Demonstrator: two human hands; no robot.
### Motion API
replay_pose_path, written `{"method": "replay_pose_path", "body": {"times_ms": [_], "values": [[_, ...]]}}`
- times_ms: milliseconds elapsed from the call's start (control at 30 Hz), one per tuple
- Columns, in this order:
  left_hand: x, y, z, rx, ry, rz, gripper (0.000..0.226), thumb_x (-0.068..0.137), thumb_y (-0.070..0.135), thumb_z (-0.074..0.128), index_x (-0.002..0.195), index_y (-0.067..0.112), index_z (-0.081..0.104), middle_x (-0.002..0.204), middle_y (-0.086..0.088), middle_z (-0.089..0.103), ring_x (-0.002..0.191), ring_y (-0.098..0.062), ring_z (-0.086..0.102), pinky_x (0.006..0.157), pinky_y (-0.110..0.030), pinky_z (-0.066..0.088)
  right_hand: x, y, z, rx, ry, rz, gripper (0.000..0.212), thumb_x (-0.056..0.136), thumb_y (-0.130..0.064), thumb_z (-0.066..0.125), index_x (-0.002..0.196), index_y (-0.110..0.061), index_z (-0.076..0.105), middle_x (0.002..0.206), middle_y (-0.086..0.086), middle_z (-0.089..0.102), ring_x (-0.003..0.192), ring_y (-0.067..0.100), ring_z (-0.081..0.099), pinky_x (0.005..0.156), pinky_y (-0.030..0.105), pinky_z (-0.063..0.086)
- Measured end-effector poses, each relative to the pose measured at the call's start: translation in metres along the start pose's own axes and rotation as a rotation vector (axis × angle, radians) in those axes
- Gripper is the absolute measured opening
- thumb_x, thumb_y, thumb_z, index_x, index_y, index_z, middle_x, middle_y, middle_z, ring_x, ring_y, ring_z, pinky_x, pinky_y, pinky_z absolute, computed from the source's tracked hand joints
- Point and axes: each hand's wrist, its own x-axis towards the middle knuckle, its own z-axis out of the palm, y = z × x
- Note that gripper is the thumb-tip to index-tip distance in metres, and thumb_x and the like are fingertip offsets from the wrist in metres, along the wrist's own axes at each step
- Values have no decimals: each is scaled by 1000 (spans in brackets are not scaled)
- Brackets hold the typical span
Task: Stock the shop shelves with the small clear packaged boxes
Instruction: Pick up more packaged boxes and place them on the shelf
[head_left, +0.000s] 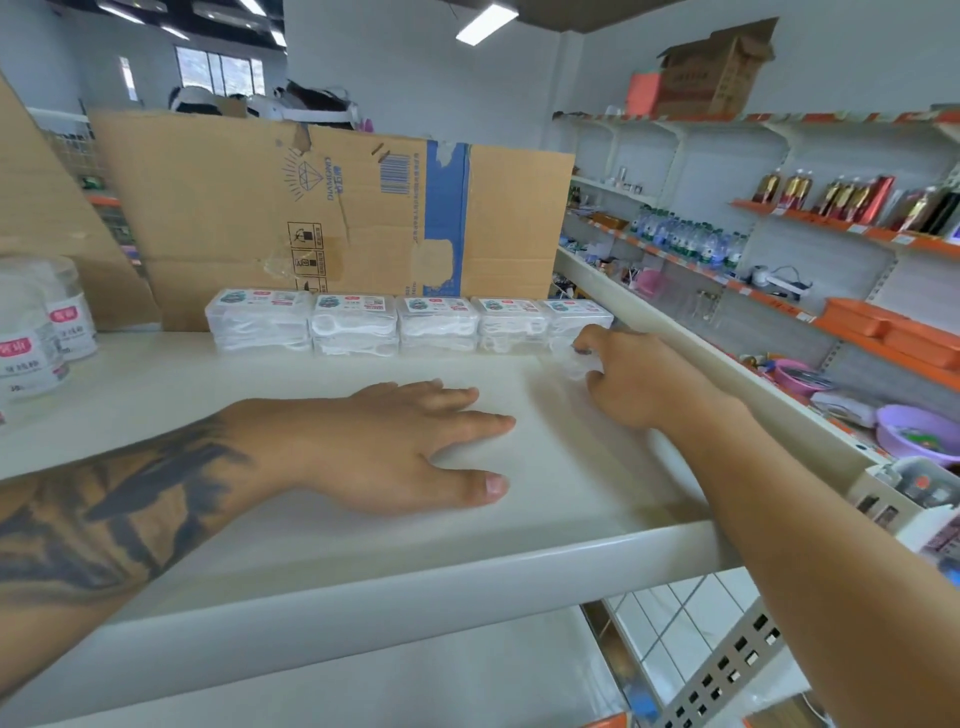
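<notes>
Several stacks of small clear boxes with white contents stand in a row at the back of the cream shelf. My right hand reaches to the right end of the row and curls its fingers round a small clear box lying on the shelf below the last stack. My left hand lies flat, palm down, on the shelf's middle with fingers straight, holding nothing.
A flattened cardboard sheet leans behind the row. Round clear tubs stand at the shelf's left. To the right runs an aisle with orange-edged shelves of bottles and goods. A lower shelf shows below.
</notes>
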Motion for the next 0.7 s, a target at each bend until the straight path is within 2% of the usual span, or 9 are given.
{"method": "replay_pose_path", "body": {"times_ms": [100,200,267,367,500,600,700], "values": [[-1,-2,-3,-39,16,10,81,75,90,26,151,68,5,168,27,-7,154,-1,-14,126,-32,-3,-3,-1,-1,32,1,6,44,99,-16,49,142,-26,44,141,9,52,121,32,53,90,36,45],[-2,-3,-6,-94,51,12,78,78,86,33,151,65,18,167,27,3,153,5,-5,124,-25,1,-10,-4,-2,78,6,13,58,101,-22,51,156,-23,31,159,6,38,141,31,42,109,39,41],[-3,-3,-10,-125,79,-20,76,80,82,36,152,61,26,166,26,11,152,6,3,121,-21,5,-19,-9,-4,90,67,-27,63,102,-29,51,159,-21,26,163,4,32,146,30,36,115,44,36],[-4,1,-13,-95,111,-86,79,80,82,33,154,54,30,163,26,20,152,2,13,122,-23,11,-34,-18,-2,76,135,-132,61,102,-44,49,157,-25,30,163,1,32,148,26,33,119,45,31],[-6,5,-5,-91,180,-194,82,78,87,32,153,54,33,159,29,27,149,1,23,123,-27,18,-51,-26,15,137,69,-209,62,99,-60,42,154,-33,34,164,-3,30,150,22,30,121,45,27],[-21,6,8,-132,262,-270,84,78,94,30,151,53,38,156,32,31,147,2,28,124,-31,21,-53,-24,21,141,-30,-232,59,99,-64,36,149,-34,41,158,-2,39,144,24,39,118,47,30],[-39,15,18,-139,347,-344,74,88,83,36,151,46,43,155,28,36,146,0,31,123,-30,23,-59,-27,19,155,-38,-283,62,96,-71,35,145,-36,48,148,-3,47,138,26,45,114,50,35]]}}
